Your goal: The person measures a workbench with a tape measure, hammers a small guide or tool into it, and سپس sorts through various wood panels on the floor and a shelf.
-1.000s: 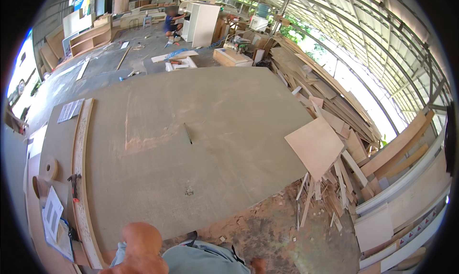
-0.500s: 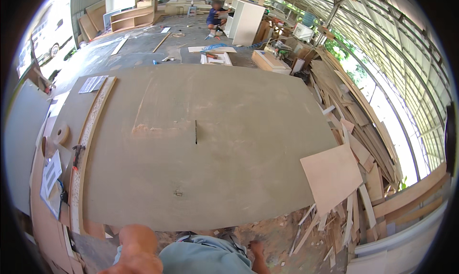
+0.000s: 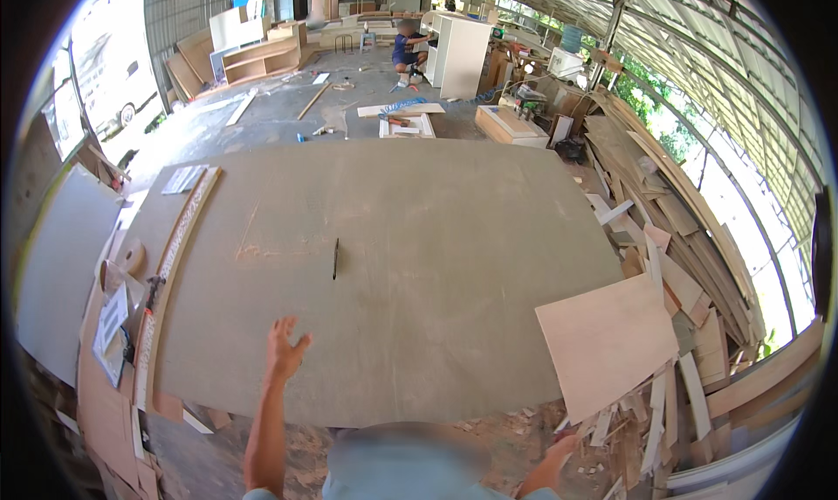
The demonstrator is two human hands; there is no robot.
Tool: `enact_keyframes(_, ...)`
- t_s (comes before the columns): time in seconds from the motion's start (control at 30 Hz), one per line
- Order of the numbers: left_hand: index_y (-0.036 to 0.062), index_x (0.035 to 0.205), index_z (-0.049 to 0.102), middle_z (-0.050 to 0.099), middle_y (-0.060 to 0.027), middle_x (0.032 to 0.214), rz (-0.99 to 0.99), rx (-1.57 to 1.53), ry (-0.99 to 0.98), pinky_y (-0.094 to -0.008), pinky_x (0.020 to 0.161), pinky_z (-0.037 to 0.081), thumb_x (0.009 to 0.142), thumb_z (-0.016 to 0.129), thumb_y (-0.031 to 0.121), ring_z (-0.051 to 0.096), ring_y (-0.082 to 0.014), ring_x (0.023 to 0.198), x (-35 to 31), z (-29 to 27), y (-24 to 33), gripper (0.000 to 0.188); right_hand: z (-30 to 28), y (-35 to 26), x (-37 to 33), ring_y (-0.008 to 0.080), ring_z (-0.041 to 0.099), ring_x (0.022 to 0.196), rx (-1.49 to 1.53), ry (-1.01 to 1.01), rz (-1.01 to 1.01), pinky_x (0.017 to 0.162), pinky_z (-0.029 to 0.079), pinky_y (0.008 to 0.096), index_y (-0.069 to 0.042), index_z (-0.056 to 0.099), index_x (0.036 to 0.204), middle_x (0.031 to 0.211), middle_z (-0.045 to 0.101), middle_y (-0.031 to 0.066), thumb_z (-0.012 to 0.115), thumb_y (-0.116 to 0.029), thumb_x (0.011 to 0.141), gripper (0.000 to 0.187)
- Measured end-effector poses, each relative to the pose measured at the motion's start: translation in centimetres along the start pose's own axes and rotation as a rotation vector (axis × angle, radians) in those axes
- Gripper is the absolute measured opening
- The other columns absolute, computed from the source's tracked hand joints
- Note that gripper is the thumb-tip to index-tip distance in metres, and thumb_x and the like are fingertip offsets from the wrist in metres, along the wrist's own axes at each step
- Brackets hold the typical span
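My left hand (image 3: pixel 286 347) hovers over or rests on the near left part of a large grey-brown board (image 3: pixel 436 325); its fingers are spread and it holds nothing. A thin dark pen-like stick (image 3: pixel 336 258) lies on the board, ahead and to the right of that hand. Low on the right, my right hand (image 3: pixel 560 450) is beside the near corner of a pale plywood piece (image 3: pixel 607 347). Its fingers are blurred, and whether it touches the plywood I cannot tell. The plywood overhangs the board's right edge.
A long narrow strip (image 3: pixel 179 269) runs along the board's left side, near a tape roll (image 3: pixel 131 257) and papers (image 3: pixel 112 318). Wood offcuts (image 3: pixel 646 413) pile up at the right. Far off, a person (image 3: pixel 408 48) squats by a white cabinet (image 3: pixel 463 55).
My left hand has risen from the lower edge and reached forward over the board, fingers spread. My right hand has moved right, toward the plywood piece. The whole view has shifted upward.
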State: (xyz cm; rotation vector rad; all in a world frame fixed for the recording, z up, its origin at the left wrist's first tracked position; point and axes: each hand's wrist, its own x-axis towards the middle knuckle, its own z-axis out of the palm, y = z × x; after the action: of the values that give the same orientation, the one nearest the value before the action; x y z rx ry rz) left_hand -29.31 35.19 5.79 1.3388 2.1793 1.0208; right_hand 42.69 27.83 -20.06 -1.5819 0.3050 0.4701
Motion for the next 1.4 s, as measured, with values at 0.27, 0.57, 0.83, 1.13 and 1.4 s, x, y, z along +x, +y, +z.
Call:
enact_keyframes(0.27,0.0137,0.126,0.047,0.041,-0.0188,0.124,-0.234,0.513,-0.078,-0.0418,0.097,0.035,0.070,0.073,0.019,0.039,-0.0336,0.117,-1.8,7.6,-9.2,0.062,3.8,-3.8,8.1,0.0233,0.057,0.090,-0.349,-0.413,-0.618,0.074,0.047,0.0375,-0.004,0.056,0.113,0.103,0.060,0.0127,0.041,-0.036,0.089,0.042)
enact_keyframes(0.57,0.0090,0.108,0.058,0.049,-0.0135,0.112,-0.032,0.361,0.065,-0.0425,0.091,0.035,0.067,0.067,0.004,0.043,-0.0311,0.110,-4.0,8.1,-11.2,0.042,7.5,-2.5,9.8,0.0366,0.059,0.098,-0.974,0.146,-0.392,0.081,0.049,0.0439,0.002,0.059,0.107,0.109,0.059,0.0223,0.034,-0.035,0.095,0.046)
enact_keyframes(0.83,0.0082,0.109,0.056,0.047,-0.0116,0.118,-0.003,0.319,0.110,-0.0426,0.093,0.031,0.073,0.061,0.004,0.041,-0.0283,0.115,-5.7,7.9,-10.4,0.036,6.1,-4.5,-0.4,0.0422,0.060,0.088,-0.869,0.199,-0.373,0.076,0.048,0.0474,0.014,0.060,0.093,0.094,0.060,0.0301,0.029,-0.045,0.094,0.066)
enact_keyframes(1.13,0.0055,0.123,0.040,0.033,-0.0185,0.131,0.063,0.484,0.206,-0.0469,0.102,0.019,0.085,0.044,0.006,0.028,-0.0337,0.125,-7.1,9.9,-11.5,0.038,2.2,-4.4,-11.4,0.0422,0.059,0.088,-0.812,-0.002,-0.472,0.073,0.047,0.0478,0.016,0.058,0.091,0.092,0.059,0.0323,0.034,-0.041,0.094,0.063)
enact_keyframes(1.4,0.0044,0.124,0.038,0.030,-0.0222,0.133,-0.022,0.518,0.202,-0.0475,0.103,0.018,0.088,0.041,0.007,0.022,-0.0352,0.129,-7.3,10.0,-9.3,0.036,-1.5,-0.4,-11.5,0.0417,0.058,0.084,-0.790,0.041,-0.573,0.074,0.045,0.0464,0.013,0.058,0.086,0.085,0.060,0.0285,0.034,-0.045,0.094,0.064)
